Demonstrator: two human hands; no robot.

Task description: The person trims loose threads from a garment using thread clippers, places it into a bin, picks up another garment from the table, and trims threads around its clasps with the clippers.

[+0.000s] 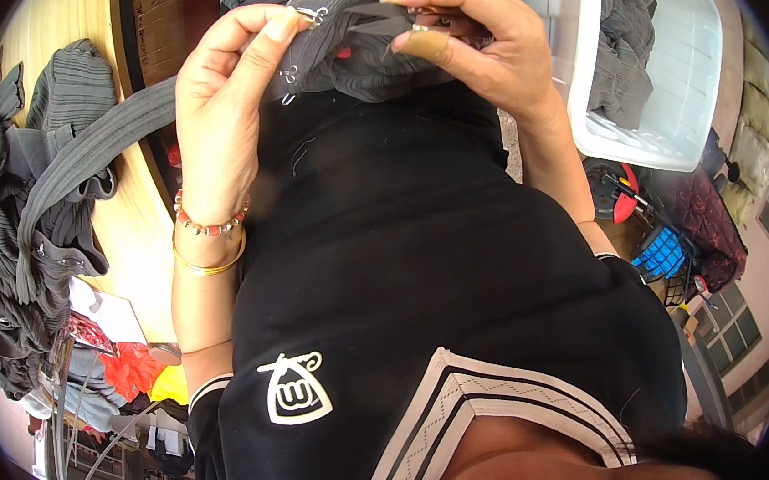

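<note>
Head view, two hands, left hand (226, 98) and right hand (477, 44) both pinching one grey garment (350, 55)

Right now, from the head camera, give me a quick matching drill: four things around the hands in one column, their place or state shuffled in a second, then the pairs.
1. grey strap
2. white plastic bin
3. pile of grey garments
4. gold bangle

a. on the wooden table, left side
b. on the left wrist
c. pinched between left hand and right hand
d. on the right, grey cloth inside

Pairs: 1-c, 2-d, 3-a, 4-b
</note>
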